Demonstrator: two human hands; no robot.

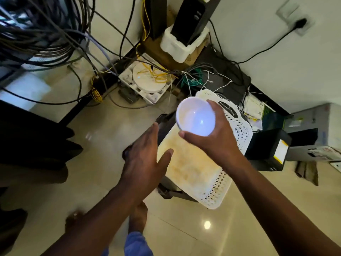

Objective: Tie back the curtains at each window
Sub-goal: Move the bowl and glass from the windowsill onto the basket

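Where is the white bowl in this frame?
In the head view, right of centre: the right hand holds the white bowl in the air above the white lattice basket, with the open left hand just left of it.

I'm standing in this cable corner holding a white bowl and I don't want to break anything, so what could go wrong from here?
1. The right hand holds the white bowl tilted, gripped only at its rim, above the tiled floor; a slip could shatter it.
2. Loose cables hang and trail nearby; a foot or arm could snag them.
3. The white basket sits tilted on a dark object, so the open left hand beside it might tip it.
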